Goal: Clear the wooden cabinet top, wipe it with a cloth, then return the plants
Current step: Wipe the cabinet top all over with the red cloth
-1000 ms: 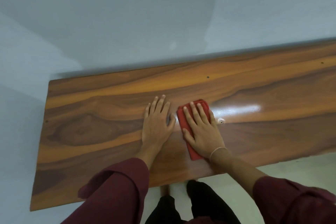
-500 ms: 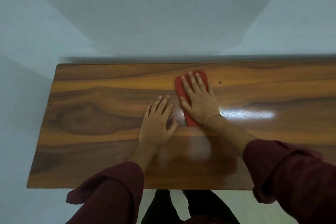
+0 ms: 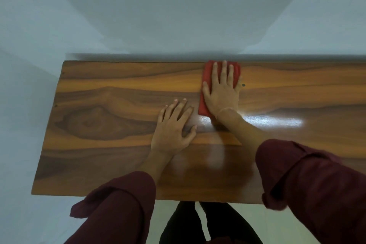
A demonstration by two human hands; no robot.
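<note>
Fingers [image 3: 224, 73] flat on red cloth [image 3: 204, 93], long axis toward wall [image 3: 178, 16]

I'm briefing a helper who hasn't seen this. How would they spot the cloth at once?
Look at the wooden cabinet top against the pale wall. At its far edge, the right hand presses flat on the cloth. It is the only red thing there, a folded rectangle.
</note>
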